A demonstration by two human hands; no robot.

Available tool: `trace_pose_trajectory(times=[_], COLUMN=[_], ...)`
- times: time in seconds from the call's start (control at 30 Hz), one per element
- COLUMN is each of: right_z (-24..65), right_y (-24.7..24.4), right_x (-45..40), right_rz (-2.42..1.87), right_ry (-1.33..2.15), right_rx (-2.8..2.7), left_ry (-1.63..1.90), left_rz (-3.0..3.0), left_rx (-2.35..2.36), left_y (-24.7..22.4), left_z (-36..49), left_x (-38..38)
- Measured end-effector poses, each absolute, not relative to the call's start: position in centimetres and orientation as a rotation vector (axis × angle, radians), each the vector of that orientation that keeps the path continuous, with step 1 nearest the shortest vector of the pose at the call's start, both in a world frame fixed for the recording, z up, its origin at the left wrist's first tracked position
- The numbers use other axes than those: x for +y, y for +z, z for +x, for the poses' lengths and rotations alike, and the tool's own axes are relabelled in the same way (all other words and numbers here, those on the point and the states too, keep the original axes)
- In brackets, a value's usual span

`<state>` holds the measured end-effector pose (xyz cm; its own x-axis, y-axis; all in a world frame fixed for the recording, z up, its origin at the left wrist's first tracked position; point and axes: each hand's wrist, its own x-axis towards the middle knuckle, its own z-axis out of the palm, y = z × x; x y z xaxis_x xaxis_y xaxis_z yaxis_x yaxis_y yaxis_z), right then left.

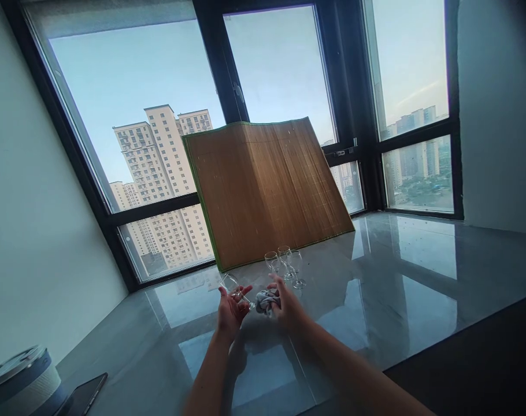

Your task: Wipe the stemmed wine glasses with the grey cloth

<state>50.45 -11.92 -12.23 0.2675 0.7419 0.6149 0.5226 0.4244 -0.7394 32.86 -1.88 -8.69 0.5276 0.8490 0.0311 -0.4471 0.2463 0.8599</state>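
In my left hand a small clear stemmed glass lies tilted, its bowl up and to the left and its foot toward my other hand. The fingers are bent around its stem. My right hand grips a crumpled grey cloth close beside the glass's foot; whether the two touch I cannot tell. Just beyond my right hand several clear stemmed glasses stand upright in a cluster on the glossy grey sill.
A brown woven mat with green edging leans against the dark window frame behind the glasses. At the lower left are a blue and white lidded cup and a dark phone. White walls bound both sides.
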Motion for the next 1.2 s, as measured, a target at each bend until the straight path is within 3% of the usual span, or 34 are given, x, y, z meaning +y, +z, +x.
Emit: trace_pose_trajectory(times=[0.43,0.77,1.2], right_z=[49.8,50.1,49.9], right_y=[-12.0,-11.5,-11.0], right_x=[-12.6,-12.8,-13.3], right_rz=[-1.251,-1.355,-1.408], right_ry=[0.302,0.272,0.274], right_rx=[-1.514,-1.53,-1.579], left_ry=[0.839,1.135,1.131], left_rz=[0.872,1.033,1.181], left_rx=[0.335,0.774,0.887], left_y=[-8.0,-9.6,-10.4], left_z=[32.4,32.7,32.6], left_x=[-3.0,-0.5,0.0])
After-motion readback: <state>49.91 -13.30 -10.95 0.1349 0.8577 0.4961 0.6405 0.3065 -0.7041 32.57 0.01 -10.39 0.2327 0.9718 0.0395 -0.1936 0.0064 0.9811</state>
